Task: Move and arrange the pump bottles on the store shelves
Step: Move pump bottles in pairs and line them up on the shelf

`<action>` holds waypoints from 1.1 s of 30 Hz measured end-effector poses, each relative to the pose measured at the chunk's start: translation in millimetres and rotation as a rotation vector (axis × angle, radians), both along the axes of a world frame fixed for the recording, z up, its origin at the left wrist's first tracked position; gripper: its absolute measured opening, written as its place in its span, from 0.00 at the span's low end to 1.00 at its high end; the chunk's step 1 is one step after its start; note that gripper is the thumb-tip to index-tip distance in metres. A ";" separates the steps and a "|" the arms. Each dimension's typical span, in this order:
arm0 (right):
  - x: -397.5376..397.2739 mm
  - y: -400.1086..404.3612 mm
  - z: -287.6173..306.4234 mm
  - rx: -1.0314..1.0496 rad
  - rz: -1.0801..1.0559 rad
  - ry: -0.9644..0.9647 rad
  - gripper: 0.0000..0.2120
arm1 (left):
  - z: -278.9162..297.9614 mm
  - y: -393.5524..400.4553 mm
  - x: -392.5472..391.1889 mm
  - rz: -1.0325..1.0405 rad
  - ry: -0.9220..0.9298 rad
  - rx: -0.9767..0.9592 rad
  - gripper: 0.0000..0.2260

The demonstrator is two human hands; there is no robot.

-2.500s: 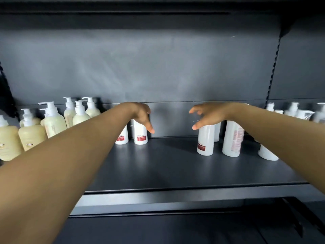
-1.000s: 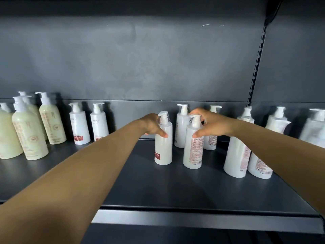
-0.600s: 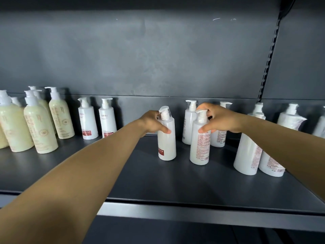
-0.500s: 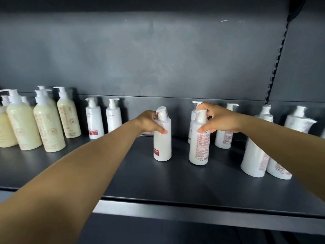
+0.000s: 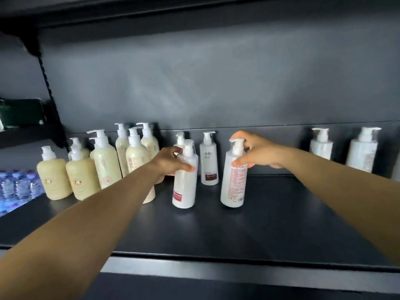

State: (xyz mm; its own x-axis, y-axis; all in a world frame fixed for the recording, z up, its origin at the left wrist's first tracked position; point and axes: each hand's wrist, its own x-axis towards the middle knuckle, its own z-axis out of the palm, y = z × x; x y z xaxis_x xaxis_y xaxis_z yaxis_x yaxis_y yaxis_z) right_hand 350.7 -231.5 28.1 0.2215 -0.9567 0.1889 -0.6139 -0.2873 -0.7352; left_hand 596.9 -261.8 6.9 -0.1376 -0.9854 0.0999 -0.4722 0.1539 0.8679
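Note:
My left hand (image 5: 171,162) grips the shoulder of a white pump bottle with a red label (image 5: 185,182), which stands upright on the dark shelf (image 5: 270,224). My right hand (image 5: 257,151) holds the neck of a taller white pump bottle with red print (image 5: 234,182), also upright, just to the right. Behind them, against the back wall, stands a white pump bottle (image 5: 208,161), and another white pump bottle (image 5: 180,138) is partly hidden by my left hand. Several cream pump bottles (image 5: 106,163) crowd the shelf's left side.
Two more white pump bottles (image 5: 321,145) (image 5: 362,151) stand at the far right by the back wall. A pack of small water bottles (image 5: 17,187) sits on the neighbouring shelf at the left. An upright slotted post (image 5: 52,98) divides the bays.
Both hands have carried their white bottles leftwards along the shelf, close to the cream bottles and the two white bottles at the back. The view has swung left too.

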 end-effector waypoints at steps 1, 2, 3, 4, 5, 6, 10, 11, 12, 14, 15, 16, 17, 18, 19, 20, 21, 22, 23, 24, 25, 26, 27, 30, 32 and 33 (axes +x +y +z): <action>14.3 -3.3 -2.3 -0.002 -0.015 0.007 0.26 | -1.8 -3.3 9.7 -0.012 0.009 -0.001 0.24; 27.5 -5.4 -4.4 -0.004 -0.027 0.013 0.26 | -4.0 -6.5 18.4 -0.021 0.024 -0.002 0.22; 38.5 -8.1 -6.9 -0.010 -0.038 0.019 0.25 | -7.2 -10.3 26.6 -0.033 0.045 0.000 0.22; 47.8 -10.2 -9.8 -0.026 -0.052 0.028 0.25 | -10.4 -13.1 33.6 -0.044 0.071 0.002 0.22; 55.1 -12.5 -12.9 -0.054 -0.079 0.045 0.25 | -13.8 -15.9 39.1 -0.054 0.093 -0.003 0.22; 60.9 -14.4 -15.8 -0.086 -0.121 0.062 0.26 | -17.6 -19.7 43.3 -0.060 0.107 -0.016 0.23; 74.5 -11.8 -25.3 -0.063 -0.246 -0.045 0.28 | -27.4 -29.6 50.6 -0.083 0.075 -0.037 0.30; 73.9 -10.5 -27.1 0.008 -0.219 -0.100 0.28 | -28.2 -31.6 52.4 -0.123 0.078 -0.008 0.31; 72.1 -8.3 -28.0 0.102 -0.170 -0.157 0.28 | -27.7 -33.2 54.2 -0.175 0.083 0.026 0.32; 65.7 -5.1 -29.5 0.256 -0.068 -0.245 0.29 | -26.7 -36.2 58.2 -0.269 0.105 0.072 0.31; 62.2 -4.4 -30.0 0.277 -0.049 -0.263 0.30 | -26.6 -37.5 59.9 -0.290 0.118 0.075 0.30; 59.1 -4.9 -30.9 0.267 -0.054 -0.264 0.30 | -27.2 -38.8 61.2 -0.293 0.126 0.073 0.30; 57.5 -5.2 -31.6 0.242 -0.075 -0.248 0.30 | -28.2 -39.2 61.8 -0.293 0.129 0.064 0.29; 57.4 -6.3 -32.7 0.212 -0.108 -0.223 0.29 | -29.0 -38.4 61.5 -0.286 0.121 0.051 0.29; 59.1 -7.6 -33.9 0.182 -0.149 -0.185 0.28 | -29.9 -37.5 60.8 -0.274 0.107 0.032 0.28; 62.0 -8.8 -35.3 0.152 -0.197 -0.131 0.27 | -30.6 -36.2 59.3 -0.257 0.090 0.010 0.27; 65.8 -9.1 -36.4 0.121 -0.247 -0.073 0.26 | -31.4 -35.0 57.4 -0.239 0.075 -0.011 0.27; 69.8 -9.6 -37.6 0.093 -0.289 -0.034 0.26 | -31.6 -33.9 55.3 -0.226 0.060 -0.031 0.27; 73.1 -9.8 -39.3 0.078 -0.303 -0.033 0.26 | -31.6 -33.7 53.7 -0.212 0.043 -0.047 0.28; 74.2 -10.6 -41.6 0.091 -0.286 -0.080 0.27 | -31.2 -33.4 52.6 -0.204 0.026 -0.053 0.28; 73.6 -11.2 -43.2 0.125 -0.244 -0.160 0.28 | -30.3 -33.8 52.4 -0.204 0.016 -0.049 0.28; 71.6 -11.3 -43.9 0.169 -0.190 -0.240 0.29 | -28.8 -34.1 53.2 -0.218 0.027 -0.030 0.28; 68.8 -10.8 -43.6 0.206 -0.142 -0.294 0.30 | -26.9 -34.1 54.6 -0.241 0.054 -0.002 0.28; 63.6 -10.4 -40.7 0.212 -0.101 -0.245 0.29 | -21.8 -32.7 59.2 -0.306 0.082 0.018 0.28; 67.8 -11.5 -42.1 0.159 -0.161 -0.153 0.29 | -20.4 -31.3 59.0 -0.304 0.028 -0.028 0.27; 71.3 -12.1 -43.4 0.124 -0.211 -0.107 0.29 | -20.2 -30.5 58.1 -0.292 0.003 -0.053 0.27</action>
State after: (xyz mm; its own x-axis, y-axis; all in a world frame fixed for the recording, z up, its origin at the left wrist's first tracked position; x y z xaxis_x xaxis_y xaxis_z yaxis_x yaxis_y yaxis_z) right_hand 422.0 -243.6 -15.3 -0.0001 -0.9969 0.0786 -0.5672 -0.0647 -0.8210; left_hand 655.0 -292.3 -13.2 -0.4141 -0.8977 0.1507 -0.3987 0.3277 0.8565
